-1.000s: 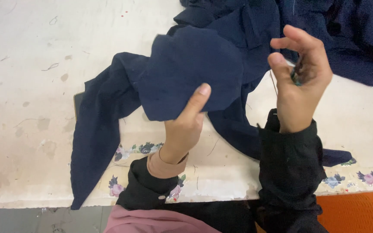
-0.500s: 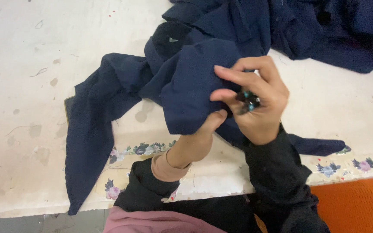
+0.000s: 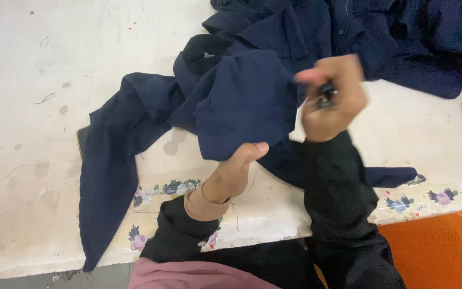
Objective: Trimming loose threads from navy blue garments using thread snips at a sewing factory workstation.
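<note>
A navy garment [image 3: 241, 101] lies across the stained white worktop [image 3: 38, 64], one long strip trailing toward the near edge at the left. The left hand [image 3: 236, 171] pinches a raised fold of the cloth from below. The right hand [image 3: 330, 99] — blurred — is closed around a small dark tool [image 3: 325, 94] just beside that fold. More navy fabric [image 3: 402, 37] is heaped at the far right corner — an orange mesh surface [image 3: 439, 251] shows below the near edge.
</note>
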